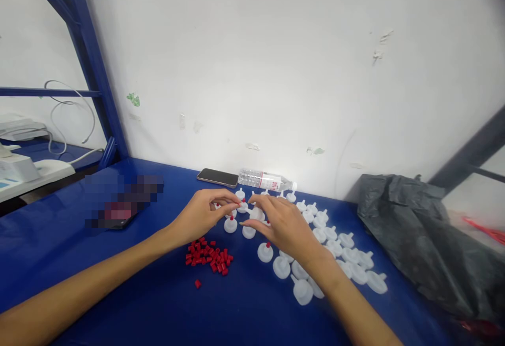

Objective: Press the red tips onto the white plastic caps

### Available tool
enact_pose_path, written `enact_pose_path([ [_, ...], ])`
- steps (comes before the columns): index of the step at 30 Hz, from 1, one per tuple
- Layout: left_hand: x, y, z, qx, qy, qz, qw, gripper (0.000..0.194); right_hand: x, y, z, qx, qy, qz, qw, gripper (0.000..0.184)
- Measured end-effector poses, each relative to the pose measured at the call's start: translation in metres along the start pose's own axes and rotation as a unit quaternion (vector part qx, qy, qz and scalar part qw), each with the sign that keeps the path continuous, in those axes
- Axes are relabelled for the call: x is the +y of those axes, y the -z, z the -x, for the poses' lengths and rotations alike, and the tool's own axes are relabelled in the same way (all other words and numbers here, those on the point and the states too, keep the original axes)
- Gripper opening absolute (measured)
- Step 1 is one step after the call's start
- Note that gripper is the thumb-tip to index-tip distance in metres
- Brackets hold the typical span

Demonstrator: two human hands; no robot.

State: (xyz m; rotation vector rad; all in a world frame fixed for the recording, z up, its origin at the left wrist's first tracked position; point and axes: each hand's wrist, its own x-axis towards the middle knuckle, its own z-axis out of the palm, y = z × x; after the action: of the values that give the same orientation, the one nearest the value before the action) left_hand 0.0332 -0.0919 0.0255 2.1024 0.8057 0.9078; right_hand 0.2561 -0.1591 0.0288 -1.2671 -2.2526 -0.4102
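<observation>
My right hand [282, 225] grips a white funnel-shaped plastic piece [257, 213] between thumb and fingers, its narrow spout pointing left. Close to that spout, my left hand [207, 212] pinches a small red cap [239, 205], mostly covered by the fingertips. Below the left hand lies a pile of loose red caps [209, 255], with a single red cap [198, 283] apart from it. Under and beyond the hands stand several white pieces with red caps on their spouts, such as a capped piece [231, 224] and another capped piece [265, 252].
Many uncapped white pieces [358, 273] spread to the right on the blue table [158, 304]. A phone [218, 177] and a clear bottle [265, 180] lie by the wall. A black plastic bag [418, 230] is at the right, a blurred dark object [126, 209] at the left.
</observation>
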Motion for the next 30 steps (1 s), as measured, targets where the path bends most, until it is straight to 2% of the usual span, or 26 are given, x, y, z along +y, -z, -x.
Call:
enact_pose_path([
  [3,0.001,-0.004,0.002,-0.014,0.019,0.067,0.997,0.023,-0.005,-0.001,0.0,-0.003,0.021,0.019,1.0,0.039],
  [8,0.001,-0.008,0.005,-0.021,0.028,0.091,0.995,0.023,-0.009,-0.001,-0.001,0.007,0.029,0.022,0.999,0.037],
  [10,0.003,-0.008,0.006,-0.013,0.022,0.068,0.997,0.024,-0.01,-0.001,-0.001,0.01,0.025,0.009,1.0,0.035],
  [13,0.004,-0.007,0.006,0.004,0.001,-0.02,1.0,0.026,-0.009,0.001,0.0,0.009,0.015,-0.029,0.999,0.032],
  [16,0.0,-0.006,0.006,0.012,-0.044,-0.108,0.993,0.028,-0.008,0.001,0.001,0.019,0.007,-0.073,0.997,0.03],
  [19,-0.009,-0.006,0.006,0.01,-0.097,-0.157,0.983,0.026,-0.009,-0.001,0.002,0.055,0.015,-0.091,0.994,0.027],
  [23,-0.014,-0.006,0.008,0.023,-0.137,-0.174,0.975,0.024,-0.013,-0.002,0.003,0.092,0.006,-0.085,0.992,0.028],
  [26,-0.01,-0.006,0.011,0.019,-0.136,-0.17,0.976,0.024,-0.016,-0.001,0.003,0.095,0.006,-0.084,0.992,0.029],
  [30,0.0,-0.004,0.012,0.004,-0.12,-0.136,0.983,0.025,-0.019,0.002,0.003,0.102,0.039,-0.066,0.992,0.027],
])
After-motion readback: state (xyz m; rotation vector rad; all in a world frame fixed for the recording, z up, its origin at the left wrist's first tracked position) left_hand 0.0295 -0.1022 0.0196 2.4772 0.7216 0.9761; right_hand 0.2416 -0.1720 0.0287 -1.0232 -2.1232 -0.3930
